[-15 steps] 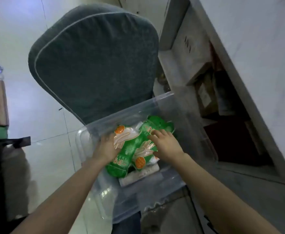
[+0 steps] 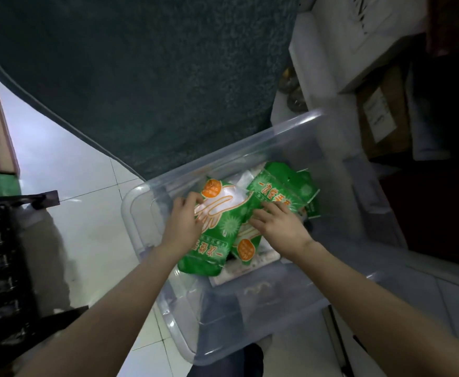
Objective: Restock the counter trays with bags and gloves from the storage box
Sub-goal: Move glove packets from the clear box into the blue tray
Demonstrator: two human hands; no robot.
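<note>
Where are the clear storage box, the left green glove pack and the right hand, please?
clear storage box (image 2: 250, 144): head view, on its far rim.
left green glove pack (image 2: 220, 229): head view, on its green printed front.
right hand (image 2: 280, 227): head view, on the back of the hand.

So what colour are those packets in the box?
The packets are green, with round orange badges and a pale glove drawing; the head view shows it.
</note>
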